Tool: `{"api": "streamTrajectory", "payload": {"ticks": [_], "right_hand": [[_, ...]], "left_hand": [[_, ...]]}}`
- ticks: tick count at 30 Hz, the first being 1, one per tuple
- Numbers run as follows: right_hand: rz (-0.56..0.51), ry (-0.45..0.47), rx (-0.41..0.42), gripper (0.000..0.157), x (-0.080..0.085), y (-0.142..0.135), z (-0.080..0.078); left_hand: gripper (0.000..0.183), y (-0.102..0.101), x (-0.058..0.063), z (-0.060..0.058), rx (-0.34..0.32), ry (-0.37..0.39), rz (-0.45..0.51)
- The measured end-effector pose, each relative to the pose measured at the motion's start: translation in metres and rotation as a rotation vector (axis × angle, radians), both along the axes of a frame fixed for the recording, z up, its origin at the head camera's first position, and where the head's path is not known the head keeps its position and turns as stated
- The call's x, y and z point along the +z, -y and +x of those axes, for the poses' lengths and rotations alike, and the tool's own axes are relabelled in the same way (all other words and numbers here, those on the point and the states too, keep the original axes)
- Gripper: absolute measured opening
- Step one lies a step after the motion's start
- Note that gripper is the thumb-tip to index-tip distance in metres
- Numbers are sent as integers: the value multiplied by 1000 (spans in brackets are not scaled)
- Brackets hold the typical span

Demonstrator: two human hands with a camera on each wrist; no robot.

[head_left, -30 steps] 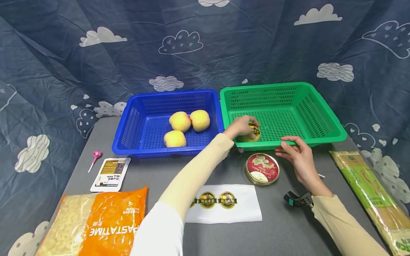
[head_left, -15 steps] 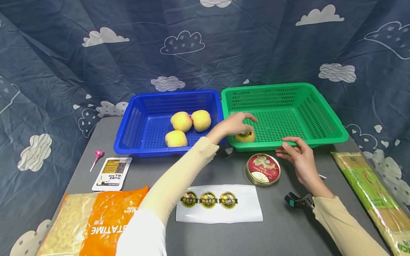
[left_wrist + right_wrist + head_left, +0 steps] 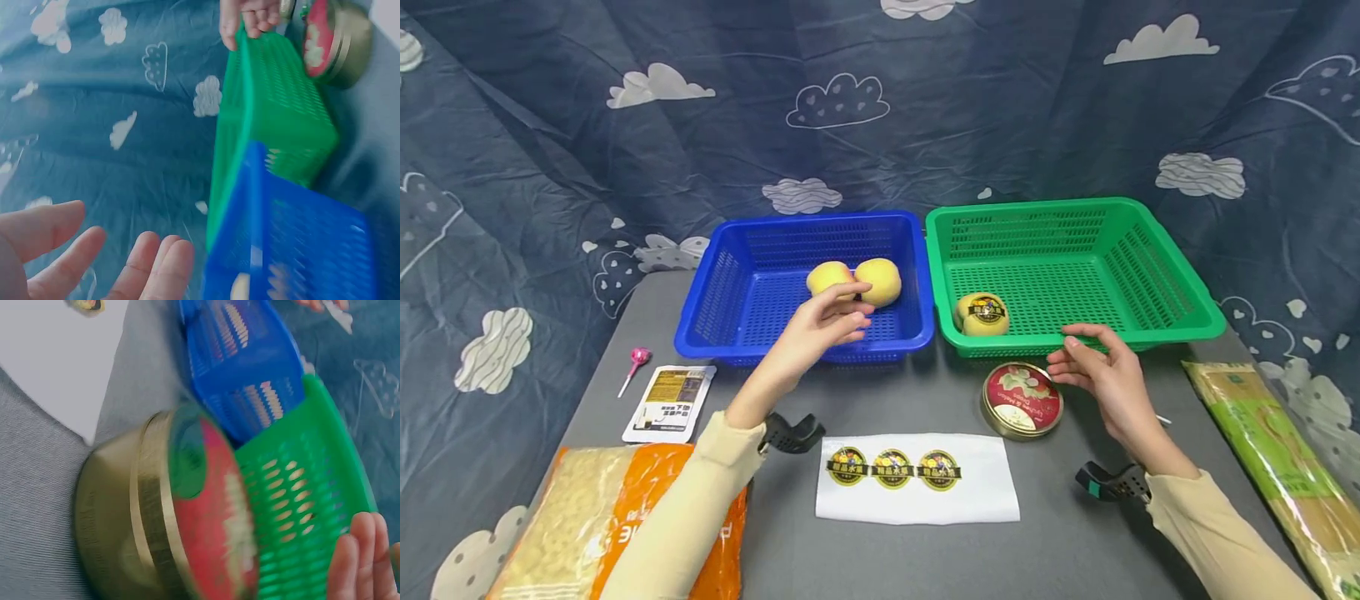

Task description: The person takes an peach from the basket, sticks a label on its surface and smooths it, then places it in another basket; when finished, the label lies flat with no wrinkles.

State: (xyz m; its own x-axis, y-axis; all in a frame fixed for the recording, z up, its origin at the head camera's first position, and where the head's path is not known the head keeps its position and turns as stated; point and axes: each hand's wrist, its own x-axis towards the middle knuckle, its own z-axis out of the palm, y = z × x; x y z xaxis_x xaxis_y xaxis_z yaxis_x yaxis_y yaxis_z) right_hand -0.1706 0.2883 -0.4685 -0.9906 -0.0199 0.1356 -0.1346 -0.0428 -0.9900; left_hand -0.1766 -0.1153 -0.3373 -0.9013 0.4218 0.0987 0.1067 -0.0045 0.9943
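Note:
My left hand [image 3: 820, 329] hovers over the front of the blue basket [image 3: 737, 350], fingers loosely spread and holding nothing. Two yellow peaches [image 3: 878, 282] show inside that basket behind the fingers; the hand covers the spot in front of them. In the front left corner of the green basket [image 3: 1150, 340] lies a peach [image 3: 985, 315] with a black and gold round label on it. At that basket's front rim, my right hand [image 3: 1101, 375] has the edge between thumb and fingers. The right wrist view shows its fingers [image 3: 365, 556] along the green outer wall.
A round red-topped drops tin [image 3: 1022, 400] stands before the green basket. A white sheet with three round labels [image 3: 917, 500] lies in front. Left are a lollipop [image 3: 638, 357], a pouch [image 3: 670, 404] and a pasta bag [image 3: 580, 525]; right, a long noodle packet [image 3: 1270, 442].
My left hand let go of the labelled peach in the green basket and moved left over the blue basket. My right hand has stayed at the green rim.

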Motion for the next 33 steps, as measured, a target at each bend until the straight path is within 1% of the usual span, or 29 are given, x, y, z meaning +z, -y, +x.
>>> {"api": "streamTrajectory", "payload": {"ticks": [3,5,6,9,11,13,16,18,20,22,25,30,31,33], "right_hand": [[50,-6,47,35,47,25,14],[86,-38,72,32,81,45,22],[92,-61,90,30,95,54,23],[49,-144,172,27,119,76,15],[45,-177,212,27,129,90,4],[73,-196,243,28,137,106,-8],[130,-183,295,33,143,133,-27],[152,-142,341,36,145,152,-38],[151,-88,397,39,143,173,-47],[157,-31,443,40,139,192,-54],[196,37,507,42,128,218,-64],[275,181,587,44,110,252,-77],[294,213,597,44,107,258,-79],[337,273,604,46,102,269,-82]], "left_hand": [[40,27,-12,18,35,73,42],[43,43,-21,28,50,112,65],[45,50,-25,33,63,133,75],[48,68,-38,43,115,191,78],[50,78,-45,46,144,217,73],[50,85,-51,47,168,243,88],[52,90,-59,44,203,266,104],[53,92,-62,41,231,273,117],[54,93,-65,38,263,280,119],[54,93,-67,36,288,278,131],[53,92,-69,33,326,270,149],[48,85,-72,32,411,242,112],[48,88,-82,27,417,221,107],[45,86,-82,27,443,213,95]]}}
